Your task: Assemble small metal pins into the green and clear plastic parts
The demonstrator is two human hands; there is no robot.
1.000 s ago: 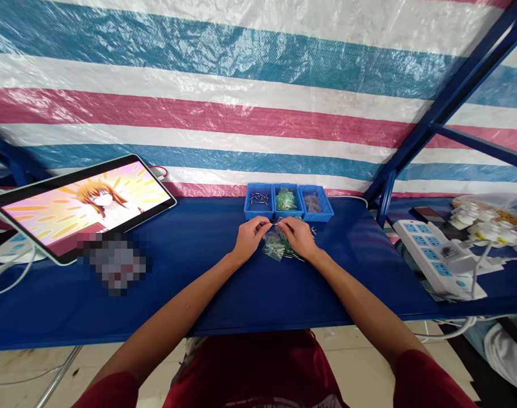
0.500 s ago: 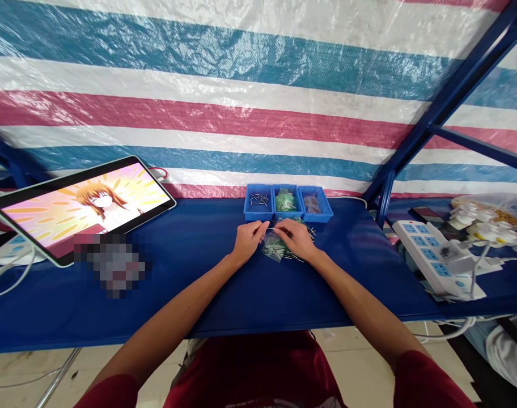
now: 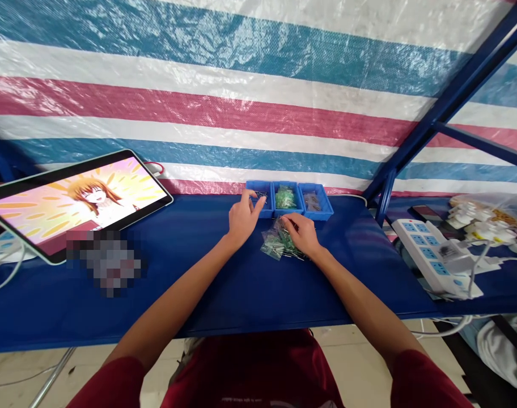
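Observation:
Three small blue bins stand in a row at the back of the blue table (image 3: 224,283). My left hand (image 3: 242,216) reaches up to the left bin (image 3: 258,204), which holds small dark metal pins; its fingertips pinch at the bin's front edge, and what they hold is too small to name. The middle bin (image 3: 286,199) holds green parts, the right bin (image 3: 314,202) brownish ones. My right hand (image 3: 301,233) rests curled on a pile of small clear bags with green parts (image 3: 274,245) just in front of the bins.
A tablet (image 3: 73,199) playing a cartoon leans at the left, with a blurred patch in front of it. A white power strip (image 3: 432,255) with cables and a bag of white plugs (image 3: 483,218) lie at the right. A blue frame post (image 3: 384,195) rises behind.
My left hand has left the pile and moved up and back to the left bin. My right hand has stayed on the bags.

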